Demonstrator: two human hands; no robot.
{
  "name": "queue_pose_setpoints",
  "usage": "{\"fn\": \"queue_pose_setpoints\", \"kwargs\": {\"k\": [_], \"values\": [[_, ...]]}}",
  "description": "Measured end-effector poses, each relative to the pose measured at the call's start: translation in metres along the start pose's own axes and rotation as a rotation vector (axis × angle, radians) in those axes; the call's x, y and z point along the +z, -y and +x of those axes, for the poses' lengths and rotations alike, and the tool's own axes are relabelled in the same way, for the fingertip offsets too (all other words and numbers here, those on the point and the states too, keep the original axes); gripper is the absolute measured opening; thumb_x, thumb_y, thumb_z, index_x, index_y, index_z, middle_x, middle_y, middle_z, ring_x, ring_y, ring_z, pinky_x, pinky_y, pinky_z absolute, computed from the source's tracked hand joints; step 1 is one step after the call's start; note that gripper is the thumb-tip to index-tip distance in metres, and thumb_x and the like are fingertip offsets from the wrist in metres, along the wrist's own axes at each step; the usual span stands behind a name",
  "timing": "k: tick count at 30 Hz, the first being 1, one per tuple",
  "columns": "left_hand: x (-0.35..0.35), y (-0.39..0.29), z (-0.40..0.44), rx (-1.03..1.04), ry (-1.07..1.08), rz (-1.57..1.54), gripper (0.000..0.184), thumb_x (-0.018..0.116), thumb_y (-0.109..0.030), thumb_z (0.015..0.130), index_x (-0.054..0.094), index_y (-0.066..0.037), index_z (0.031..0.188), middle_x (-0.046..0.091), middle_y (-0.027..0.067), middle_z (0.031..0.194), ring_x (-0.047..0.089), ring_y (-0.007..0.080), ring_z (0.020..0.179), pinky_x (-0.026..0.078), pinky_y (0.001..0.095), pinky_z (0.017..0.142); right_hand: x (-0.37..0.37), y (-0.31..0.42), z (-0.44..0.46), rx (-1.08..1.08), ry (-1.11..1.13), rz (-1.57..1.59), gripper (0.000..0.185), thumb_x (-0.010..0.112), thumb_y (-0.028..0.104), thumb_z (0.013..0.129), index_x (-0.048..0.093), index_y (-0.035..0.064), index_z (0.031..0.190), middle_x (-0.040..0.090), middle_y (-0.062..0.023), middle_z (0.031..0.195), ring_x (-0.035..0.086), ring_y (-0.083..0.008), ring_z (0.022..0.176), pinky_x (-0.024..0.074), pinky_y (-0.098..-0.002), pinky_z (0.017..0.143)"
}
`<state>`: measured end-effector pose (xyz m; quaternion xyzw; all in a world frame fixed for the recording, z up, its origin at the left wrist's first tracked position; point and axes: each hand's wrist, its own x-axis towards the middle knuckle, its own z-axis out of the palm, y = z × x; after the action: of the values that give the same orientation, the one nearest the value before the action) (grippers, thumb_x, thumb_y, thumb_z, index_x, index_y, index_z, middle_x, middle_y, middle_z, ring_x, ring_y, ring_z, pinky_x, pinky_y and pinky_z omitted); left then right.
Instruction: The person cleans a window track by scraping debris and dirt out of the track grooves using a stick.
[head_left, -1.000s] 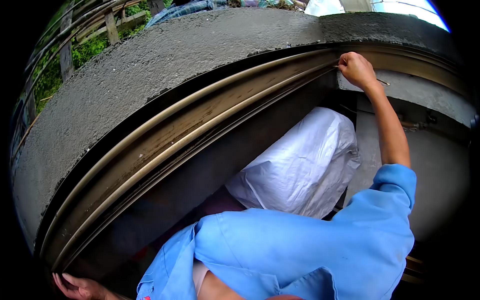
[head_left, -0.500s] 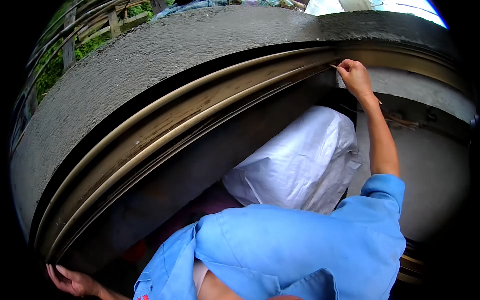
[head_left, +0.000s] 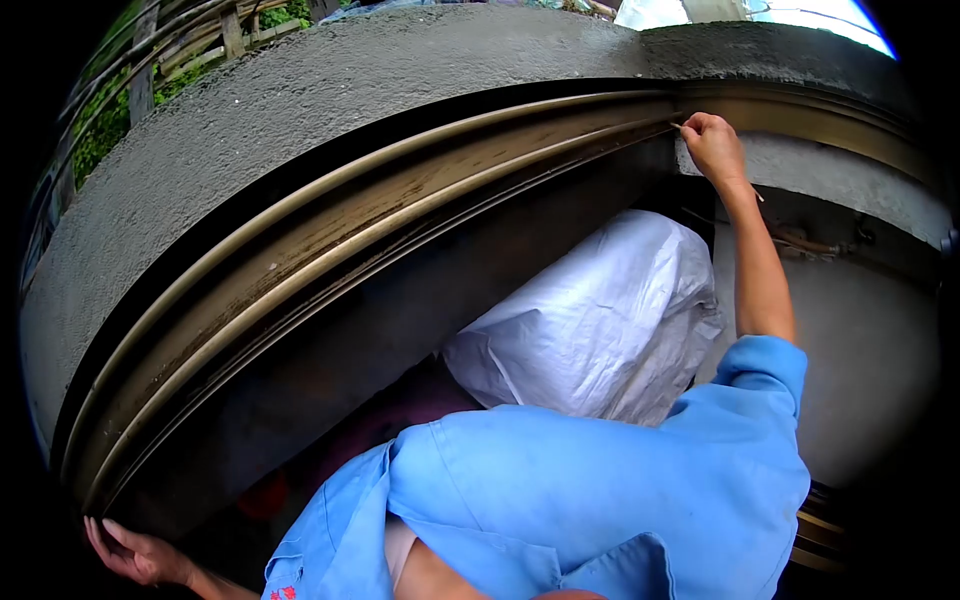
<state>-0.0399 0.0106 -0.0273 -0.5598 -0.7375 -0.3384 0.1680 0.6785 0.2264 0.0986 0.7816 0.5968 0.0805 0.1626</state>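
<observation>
My right hand (head_left: 716,146) is closed in a pinch at the far right end of a long bronze-coloured metal track (head_left: 390,205). A small thin tan stick-like piece (head_left: 677,125) shows at its fingertips, by the track's inner edge. At the lower left, my left hand (head_left: 138,556) is at the near end of the track, its fingers stretched out and apart from the thumb. Whether its fingertips touch the metal cannot be made out. Both lower arms come from blue sleeves.
A rough concrete ledge (head_left: 300,110) runs outside the track. Below it sits a white sack (head_left: 600,325), beside a grey concrete surface (head_left: 870,360) on the right. A wooden fence (head_left: 140,95) and greenery are at the upper left.
My right hand has moved slightly left and down from a second ago, and the small piece now shows at its fingertips. My left hand has shifted a little left and up.
</observation>
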Motion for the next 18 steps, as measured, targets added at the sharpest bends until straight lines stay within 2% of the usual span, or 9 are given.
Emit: {"fn": "queue_pose_setpoints", "kwargs": {"k": [1,3,4,6,8,10,12,15,18], "values": [[0.002,-0.001,0.000,-0.013,-0.009,-0.048,0.019,0.057,-0.006,0.086,0.058,0.003,0.102,0.059,0.0138,0.106,0.059,0.0213,0.094,0.049,0.0285,0.086,0.003,0.000,0.004,0.054,-0.066,-0.016,0.017,0.058,0.025,0.077,0.064,0.0083,0.079,0.063,-0.0137,0.075,0.061,-0.0317,0.075,0.0476,-0.0386,0.067],[0.004,-0.001,0.000,-0.007,-0.025,-0.111,0.018,0.056,-0.004,0.086,0.059,0.003,0.102,0.059,0.0139,0.106,0.060,0.0213,0.093,0.050,0.0280,0.086,-0.008,0.027,-0.017,-0.065,-0.080,0.011,0.017,0.057,0.024,0.078,0.064,0.0084,0.079,0.063,-0.0134,0.073,0.061,-0.0316,0.074,0.0475,-0.0395,0.064],[0.004,0.003,0.001,-0.005,-0.025,-0.117,0.018,0.056,-0.004,0.086,0.059,0.003,0.102,0.059,0.0139,0.106,0.060,0.0213,0.093,0.050,0.0280,0.086,-0.015,0.042,-0.033,-0.202,-0.101,0.118,0.015,0.057,0.022,0.079,0.063,0.0079,0.078,0.062,-0.0128,0.071,0.061,-0.0309,0.069,0.0471,-0.0388,0.060],[0.002,0.010,-0.002,0.006,0.002,-0.008,0.018,0.056,-0.005,0.086,0.059,0.003,0.102,0.059,0.0136,0.106,0.060,0.0211,0.094,0.050,0.0274,0.086,-0.031,0.085,-0.071,-0.321,-0.053,0.436,0.009,0.061,0.015,0.076,0.062,0.0059,0.077,0.061,-0.0117,0.069,0.060,-0.0286,0.061,0.0466,-0.0344,0.056],[0.004,0.010,-0.001,-0.009,0.001,-0.055,0.018,0.056,-0.006,0.086,0.059,0.002,0.102,0.060,0.0134,0.106,0.059,0.0213,0.095,0.049,0.0278,0.087,-0.036,0.118,-0.093,-0.529,-0.201,0.414,0.008,0.061,0.015,0.077,0.061,0.0066,0.077,0.061,-0.0104,0.068,0.060,-0.0273,0.062,0.0467,-0.0334,0.056],[0.002,0.007,0.001,0.024,0.010,0.019,0.019,0.056,-0.006,0.086,0.059,0.002,0.103,0.060,0.0133,0.106,0.059,0.0217,0.096,0.048,0.0286,0.088,-0.034,0.110,-0.085,-0.431,-0.089,0.504,0.008,0.060,0.014,0.078,0.061,0.0066,0.078,0.061,-0.0102,0.068,0.060,-0.0279,0.063,0.0470,-0.0340,0.057],[0.001,-0.002,0.003,0.007,0.009,0.010,0.019,0.057,-0.007,0.086,0.059,0.002,0.103,0.059,0.0135,0.106,0.058,0.0225,0.096,0.048,0.0294,0.089,-0.027,0.080,-0.068,-0.314,-0.154,0.198,0.010,0.058,0.018,0.080,0.063,0.0091,0.080,0.062,-0.0107,0.071,0.061,-0.0303,0.067,0.0476,-0.0376,0.059],[0.003,-0.002,0.001,0.006,0.009,-0.047,0.020,0.057,-0.007,0.086,0.058,0.002,0.104,0.059,0.0138,0.107,0.058,0.0232,0.097,0.047,0.0295,0.089,0.006,0.007,-0.021,-0.024,-0.095,0.136,0.017,0.055,0.023,0.079,0.065,0.0103,0.083,0.064,-0.0131,0.078,0.061,-0.0324,0.076,0.0480,-0.0401,0.066],[0.001,-0.015,0.002,-0.024,0.050,0.041,0.022,0.054,-0.008,0.088,0.054,0.002,0.107,0.055,0.0162,0.112,0.057,0.0244,0.099,0.048,0.0313,0.090,-0.006,0.008,0.000,-0.034,0.052,0.174,0.018,0.056,0.022,0.077,0.066,0.0064,0.079,0.063,-0.0128,0.073,0.062,-0.0278,0.071,0.0478,-0.0365,0.064]]}}
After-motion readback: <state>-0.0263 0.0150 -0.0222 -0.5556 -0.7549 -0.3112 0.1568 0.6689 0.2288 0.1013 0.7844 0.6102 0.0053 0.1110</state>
